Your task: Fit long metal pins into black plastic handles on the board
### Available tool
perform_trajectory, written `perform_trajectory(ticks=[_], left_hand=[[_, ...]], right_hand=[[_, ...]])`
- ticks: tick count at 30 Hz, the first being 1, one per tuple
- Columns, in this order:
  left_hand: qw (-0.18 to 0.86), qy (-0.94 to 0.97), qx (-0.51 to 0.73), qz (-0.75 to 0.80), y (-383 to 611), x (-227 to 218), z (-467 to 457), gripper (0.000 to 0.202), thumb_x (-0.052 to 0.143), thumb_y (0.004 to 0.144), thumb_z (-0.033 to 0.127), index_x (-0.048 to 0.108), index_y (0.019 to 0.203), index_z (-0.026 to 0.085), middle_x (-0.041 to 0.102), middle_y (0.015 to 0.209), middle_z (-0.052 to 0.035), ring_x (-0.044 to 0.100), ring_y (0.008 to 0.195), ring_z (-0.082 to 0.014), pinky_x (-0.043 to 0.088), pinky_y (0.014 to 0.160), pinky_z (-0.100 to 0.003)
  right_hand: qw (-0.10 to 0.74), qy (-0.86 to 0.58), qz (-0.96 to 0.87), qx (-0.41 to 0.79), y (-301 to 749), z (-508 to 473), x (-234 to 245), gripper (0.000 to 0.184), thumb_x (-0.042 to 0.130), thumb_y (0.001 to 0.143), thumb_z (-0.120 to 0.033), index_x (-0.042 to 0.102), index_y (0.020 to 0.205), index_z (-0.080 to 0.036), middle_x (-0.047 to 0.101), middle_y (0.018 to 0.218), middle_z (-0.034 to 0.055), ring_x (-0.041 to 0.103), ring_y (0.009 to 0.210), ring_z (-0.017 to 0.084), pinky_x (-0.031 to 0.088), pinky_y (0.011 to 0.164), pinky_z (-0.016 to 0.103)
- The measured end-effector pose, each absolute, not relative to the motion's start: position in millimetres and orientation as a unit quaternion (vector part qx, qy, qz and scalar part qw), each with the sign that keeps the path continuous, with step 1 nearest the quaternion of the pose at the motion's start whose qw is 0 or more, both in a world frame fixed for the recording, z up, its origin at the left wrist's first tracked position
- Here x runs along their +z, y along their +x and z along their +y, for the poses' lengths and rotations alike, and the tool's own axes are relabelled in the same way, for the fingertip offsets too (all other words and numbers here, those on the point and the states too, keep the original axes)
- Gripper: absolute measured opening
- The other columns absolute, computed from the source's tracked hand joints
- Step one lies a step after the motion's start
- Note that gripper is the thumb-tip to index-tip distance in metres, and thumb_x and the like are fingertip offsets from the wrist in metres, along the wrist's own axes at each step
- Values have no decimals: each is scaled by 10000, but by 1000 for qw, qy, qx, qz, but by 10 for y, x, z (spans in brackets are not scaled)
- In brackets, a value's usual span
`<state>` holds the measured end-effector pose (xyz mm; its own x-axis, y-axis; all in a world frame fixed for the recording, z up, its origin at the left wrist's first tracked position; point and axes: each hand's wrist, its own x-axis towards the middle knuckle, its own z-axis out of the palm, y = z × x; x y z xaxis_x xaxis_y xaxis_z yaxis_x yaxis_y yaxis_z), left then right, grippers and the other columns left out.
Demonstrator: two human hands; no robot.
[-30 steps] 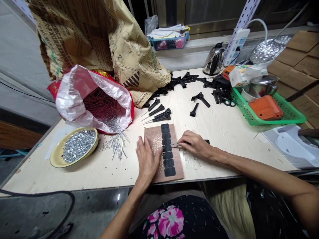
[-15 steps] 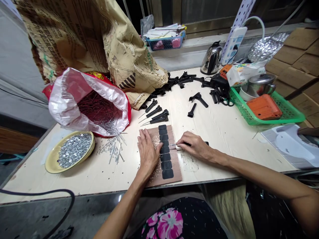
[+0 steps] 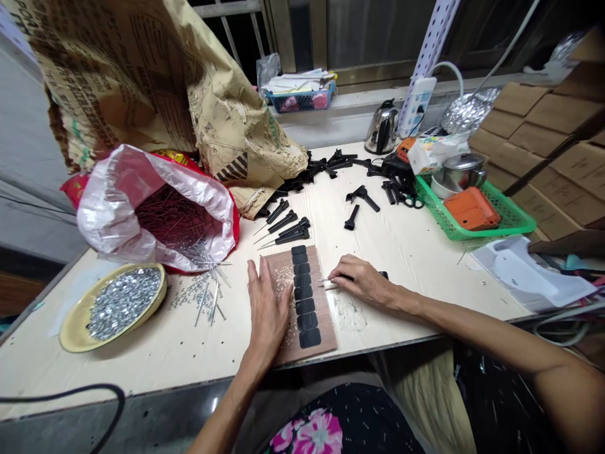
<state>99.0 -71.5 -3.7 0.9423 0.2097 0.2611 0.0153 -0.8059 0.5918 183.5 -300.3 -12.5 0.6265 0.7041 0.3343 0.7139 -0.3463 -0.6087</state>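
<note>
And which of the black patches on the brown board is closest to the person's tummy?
The black patch at the near end of the brown board; all the others line up behind it, farther away.

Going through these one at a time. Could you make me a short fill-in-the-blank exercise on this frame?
1. The left hand rests partly on a board whose row of pads is coloured ____.
2. The hand holding the thin tool is the person's ____ one.
3. The bowl of small silver pieces is coloured ____.
4. The orange object lies in a plastic basket coloured ____.

Missing words: black; right; yellow; green.
</note>
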Motion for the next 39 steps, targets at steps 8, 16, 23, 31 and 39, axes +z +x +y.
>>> perform_trajectory(ticks=[8,16,23,31,39], left_hand=[[271,941,195,59,919,-212,-416,692,477,871,408,191,1462,190,149,1532,-168,147,1405,-302,208,1112,-527],[284,942,174,37,881,-158,-517,589,455,894,342,256,1441,254,270,1506,-113,283,1367,-271,331,1069,-498],[247,941,219,74,536,-125,-92,426,469,894,324,473,1307,216,489,1355,-114,451,1249,-257,403,1020,-470],[147,953,209,160,195,-58,551,263,449,900,336,660,990,208,662,918,-65,554,887,-236,474,784,-377],[113,967,150,171,145,-121,698,245,448,892,290,682,910,222,635,827,-68,533,837,-237,450,698,-338]], right_hand=[[218,-924,-313,12,2256,-3671,-2,225,490,913,-320,674,857,-204,631,828,34,574,794,159,412,700,270],[233,-907,-341,-85,2724,-2697,145,229,448,941,-290,637,901,-167,611,873,50,559,782,139,398,662,237],[71,-880,-465,-61,2780,-1562,31,223,491,918,-316,645,836,-178,610,900,76,510,906,201,377,743,292],[50,-857,-513,-26,2878,-1286,-154,194,465,922,-290,640,978,-227,603,940,65,527,875,201,359,672,278],[89,-873,-477,-56,2767,-1381,-114,223,394,907,-198,592,1002,-161,553,996,92,549,839,185,406,678,270]])
